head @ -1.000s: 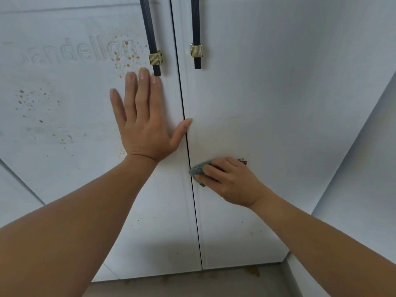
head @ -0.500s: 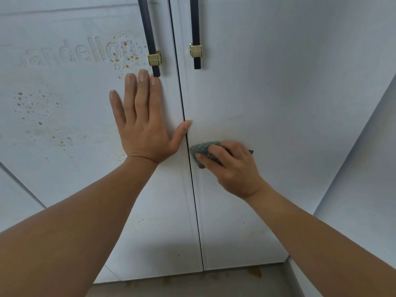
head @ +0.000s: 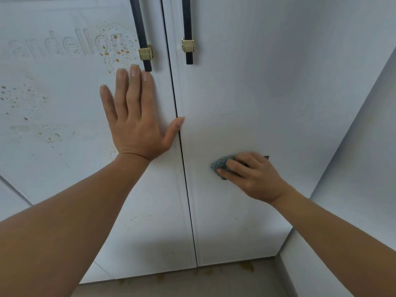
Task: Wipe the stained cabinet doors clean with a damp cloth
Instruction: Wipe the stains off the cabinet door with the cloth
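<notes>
Brown drips mark the floor (head: 192, 281) below the door seam (head: 186, 179). Right of the seam, the right hand (head: 255, 179) curls its fingers (head: 233, 168) over a blue-grey cloth (head: 220, 163), pressing it to the right door (head: 267, 93). Left of the seam, the left hand (head: 135, 121) lies flat on the left door (head: 70, 168) with fingers extended and the thumb tip at the seam. Farther up, the left handle (head: 142, 39) and right handle (head: 187, 28) flank the seam. Brown spatter (head: 115, 52) lies farther left.
</notes>
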